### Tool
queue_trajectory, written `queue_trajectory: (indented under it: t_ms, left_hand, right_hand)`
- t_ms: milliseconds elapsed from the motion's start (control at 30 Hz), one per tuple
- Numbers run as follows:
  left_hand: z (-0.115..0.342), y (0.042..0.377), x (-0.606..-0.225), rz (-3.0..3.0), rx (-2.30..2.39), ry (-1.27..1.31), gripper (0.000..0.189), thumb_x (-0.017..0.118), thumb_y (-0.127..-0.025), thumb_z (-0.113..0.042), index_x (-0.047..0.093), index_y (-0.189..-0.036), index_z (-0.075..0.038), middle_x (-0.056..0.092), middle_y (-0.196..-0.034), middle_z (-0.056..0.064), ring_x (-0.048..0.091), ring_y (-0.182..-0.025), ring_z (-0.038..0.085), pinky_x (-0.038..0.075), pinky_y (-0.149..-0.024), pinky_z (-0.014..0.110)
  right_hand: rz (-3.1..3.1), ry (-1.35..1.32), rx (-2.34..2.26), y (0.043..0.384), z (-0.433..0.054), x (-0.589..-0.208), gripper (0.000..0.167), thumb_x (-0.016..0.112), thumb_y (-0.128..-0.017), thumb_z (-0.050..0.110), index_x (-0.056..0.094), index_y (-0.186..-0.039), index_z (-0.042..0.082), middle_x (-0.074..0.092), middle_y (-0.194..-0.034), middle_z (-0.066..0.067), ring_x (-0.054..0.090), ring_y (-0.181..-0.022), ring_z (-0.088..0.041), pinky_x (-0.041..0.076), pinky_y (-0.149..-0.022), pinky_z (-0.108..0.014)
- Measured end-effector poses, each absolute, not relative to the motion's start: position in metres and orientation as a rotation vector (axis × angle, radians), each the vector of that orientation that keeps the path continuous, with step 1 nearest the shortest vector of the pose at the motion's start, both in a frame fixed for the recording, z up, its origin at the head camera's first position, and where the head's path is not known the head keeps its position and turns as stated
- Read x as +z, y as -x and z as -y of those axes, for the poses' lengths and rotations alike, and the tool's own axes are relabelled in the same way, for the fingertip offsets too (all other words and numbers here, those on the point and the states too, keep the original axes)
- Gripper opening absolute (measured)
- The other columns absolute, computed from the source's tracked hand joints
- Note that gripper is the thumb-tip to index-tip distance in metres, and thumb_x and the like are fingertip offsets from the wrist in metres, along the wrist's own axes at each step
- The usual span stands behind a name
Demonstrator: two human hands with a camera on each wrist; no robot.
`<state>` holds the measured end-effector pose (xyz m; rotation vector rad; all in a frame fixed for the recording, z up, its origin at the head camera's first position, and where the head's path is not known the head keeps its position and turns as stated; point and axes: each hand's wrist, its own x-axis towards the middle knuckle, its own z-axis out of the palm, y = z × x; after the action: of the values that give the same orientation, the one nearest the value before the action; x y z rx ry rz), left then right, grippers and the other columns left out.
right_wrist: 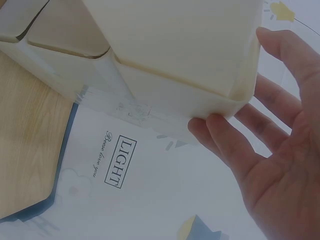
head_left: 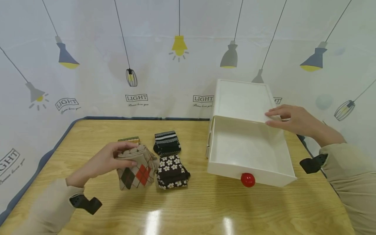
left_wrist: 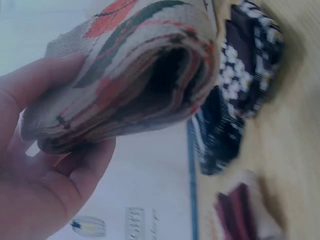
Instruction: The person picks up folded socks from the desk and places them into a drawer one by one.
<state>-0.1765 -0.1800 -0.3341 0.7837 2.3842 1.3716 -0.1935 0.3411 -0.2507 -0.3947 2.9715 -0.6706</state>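
Note:
My left hand (head_left: 113,160) pinches a folded pair of beige argyle socks (head_left: 138,176) with red and dark diamonds, thumb on one side and fingers on the other. Beside it on the table lie a black pair of socks with white flowers (head_left: 171,173) and a dark striped pair (head_left: 167,143). Partly hidden behind the hand is a pair with yellow and green stripes (head_left: 129,139). At the right, my right hand (head_left: 293,120) holds the corner of a white drawer box (head_left: 243,98), thumb at its front edge. The box's drawer (head_left: 249,147) is pulled out, its inside bare.
A red round knob (head_left: 248,180) sticks out from the drawer front. The wooden table (head_left: 191,212) ends at a wall cloth (head_left: 164,91) printed with lamps. A maroon and cream folded piece (left_wrist: 245,210) shows low in the left wrist view.

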Motion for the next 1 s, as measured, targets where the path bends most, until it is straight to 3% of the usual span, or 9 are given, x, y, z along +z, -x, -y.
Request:
queue_trajectory:
  t_ms: [200,600,1000]
  left_hand:
    - [0.148,0.178,-0.300,-2.370,1.439,-0.788,0.042,0.067,-0.079,-0.011,0.052,-0.118,-0.003,0.052,-0.108,0.018,0.061,-0.074,0.020,0.051,-0.057,0.033]
    - [0.065,0.177,-0.239,-2.198,1.721,-0.870,0.044,0.067,-0.078,-0.010,0.053,-0.119,-0.011,0.056,-0.105,0.010,0.058,-0.088,0.025,0.051,-0.068,0.039]
    - [-0.020,0.190,-0.220,-2.328,1.503,-1.065,0.037,0.068,-0.076,-0.012,0.057,-0.111,-0.010,0.057,-0.101,0.006,0.057,-0.081,0.018,0.051,-0.062,0.027]
  right_hand:
    - [-2.974,0.404,-0.673,0.194,-0.340,-0.251,0.047,0.059,-0.085,0.029,0.052,-0.121,0.000,0.042,-0.125,-0.024,0.044,-0.106,-0.046,0.042,-0.079,-0.055]
    - [-2.964,0.422,-0.672,0.195,-0.342,-0.252,0.047,0.059,-0.085,0.029,0.052,-0.122,0.000,0.041,-0.125,-0.024,0.043,-0.106,-0.047,0.042,-0.080,-0.055]
    - [-2.981,0.440,-0.648,0.195,-0.342,-0.251,0.047,0.059,-0.085,0.029,0.052,-0.121,-0.001,0.042,-0.125,-0.024,0.044,-0.105,-0.047,0.041,-0.080,-0.056]
